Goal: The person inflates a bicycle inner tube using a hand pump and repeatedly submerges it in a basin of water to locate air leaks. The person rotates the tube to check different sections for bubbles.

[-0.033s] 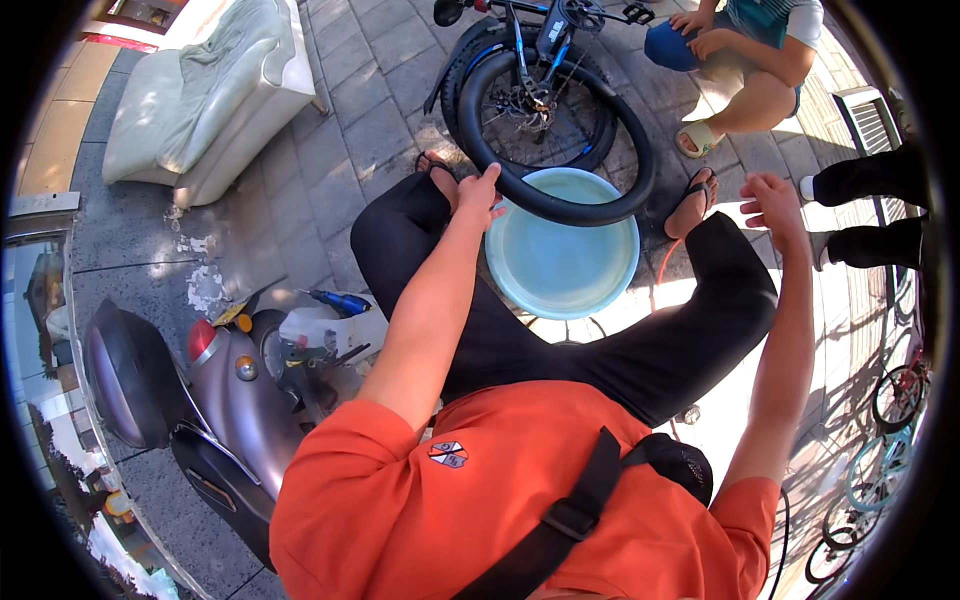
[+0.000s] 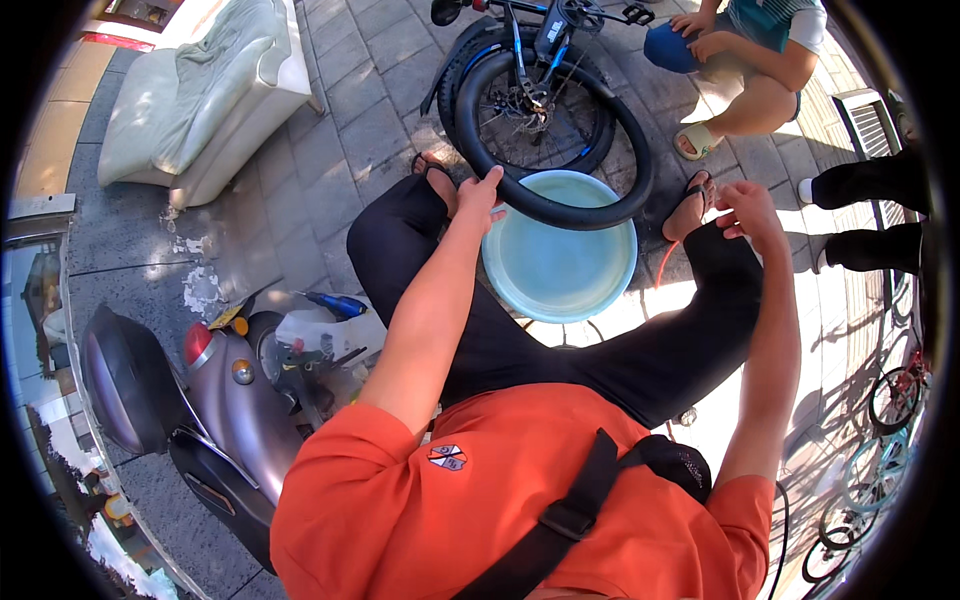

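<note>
A black inflated inner tube point(image 2: 575, 214) leans over the far part of a light-blue basin point(image 2: 558, 317) that has water in it. My left hand point(image 2: 482, 197) grips the tube at its near left side; the fingers beneath are partly hidden. My right hand point(image 2: 750, 212) is raised above my right knee, empty, its fingers slightly bent and apart. Behind the tube, a black and blue bicycle point(image 2: 550, 40) lies with its wheel point(image 2: 535, 110) seen through the ring.
At the far right a person point(image 2: 740, 60) crouches, and another person's dark-trousered legs point(image 2: 870, 190) stand nearer. Left are a pale sofa point(image 2: 215, 100), a purple-grey scooter point(image 2: 245, 400) and a blue tool point(image 2: 338, 303). An orange hose point(image 2: 664, 266) runs beside the basin.
My right hand has moved left and a little nearer, over the knee. The left hand keeps its hold on the inner tube, which has hardly moved.
</note>
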Demonstrator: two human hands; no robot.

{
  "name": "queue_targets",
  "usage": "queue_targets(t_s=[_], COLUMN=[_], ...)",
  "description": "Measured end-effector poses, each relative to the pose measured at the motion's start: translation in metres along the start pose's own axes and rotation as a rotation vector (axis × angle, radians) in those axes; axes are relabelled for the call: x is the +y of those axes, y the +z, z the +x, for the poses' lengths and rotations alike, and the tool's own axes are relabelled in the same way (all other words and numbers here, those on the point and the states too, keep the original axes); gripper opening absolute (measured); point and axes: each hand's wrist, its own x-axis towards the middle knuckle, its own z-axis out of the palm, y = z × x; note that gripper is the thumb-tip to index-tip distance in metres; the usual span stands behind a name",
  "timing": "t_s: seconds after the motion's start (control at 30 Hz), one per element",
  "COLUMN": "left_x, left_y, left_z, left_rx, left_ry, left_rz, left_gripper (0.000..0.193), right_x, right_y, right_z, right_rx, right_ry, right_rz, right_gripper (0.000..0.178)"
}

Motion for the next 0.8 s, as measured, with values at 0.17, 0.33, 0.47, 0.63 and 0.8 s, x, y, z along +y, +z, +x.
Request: queue_targets(t_s=[0.17,0.33,0.47,0.63,0.8], left_x=[-0.019,-0.009,-0.008,0.008,-0.007], left_y=[0.022,0.033,0.01,0.005,-0.023], left_z=[0.0,-0.012,0.011,-0.008,-0.009], left_rx=[-0.046,0.109,0.208,0.173,0.051], left_ry=[-0.014,0.094,0.071,0.089,0.124], left_rz=[-0.104,-0.083,-0.018,-0.007,0.112], left_gripper=[0.064,0.063,0.059,0.042,0.046], right_x=[0.094,0.214,0.223,0.219,0.206], right_y=[0.155,0.253,0.263,0.234,0.216], right_z=[0.06,0.08,0.085,0.11,0.13], right_rx=[-0.486,-0.002,0.089,0.092,0.025], right_ry=[0.285,0.254,0.217,0.179,0.2], right_rz=[-0.696,-0.368,-0.33,-0.324,-0.383], right_gripper=[0.05,0.053,0.049,0.049,0.051])
